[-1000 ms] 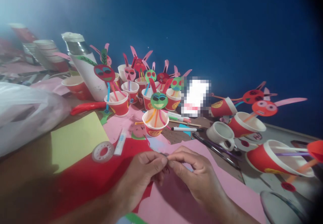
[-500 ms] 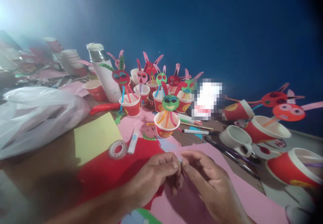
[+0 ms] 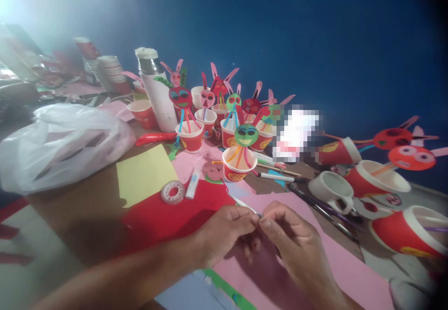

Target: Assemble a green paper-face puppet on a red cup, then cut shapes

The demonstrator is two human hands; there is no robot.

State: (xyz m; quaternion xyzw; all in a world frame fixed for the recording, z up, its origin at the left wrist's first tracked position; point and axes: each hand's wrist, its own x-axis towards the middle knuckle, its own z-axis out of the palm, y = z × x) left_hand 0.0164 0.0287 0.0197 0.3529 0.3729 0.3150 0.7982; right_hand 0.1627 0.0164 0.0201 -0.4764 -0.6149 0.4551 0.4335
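My left hand [image 3: 224,235] and my right hand [image 3: 292,237] meet fingertip to fingertip above a pink paper sheet [image 3: 336,272]. Both are pinched on a small thin piece [image 3: 259,215] that I cannot make out. A red paper sheet [image 3: 164,217] lies under my left hand. Just beyond stands a red paper cup with a green paper face on straws [image 3: 240,163].
Several red cups with paper faces [image 3: 191,135] cluster by a white flask [image 3: 157,98]. A tape roll [image 3: 172,192], glue stick [image 3: 193,189] and yellow sheet [image 3: 145,175] lie left. Pens [image 3: 280,177], a white mug [image 3: 331,191] and tipped cups [image 3: 406,230] sit right. A plastic bag [image 3: 59,144] lies far left.
The view has swung left and the table things have shifted rightward in the picture. My hands stay pinched together, with my fingertips now closer on the small piece.
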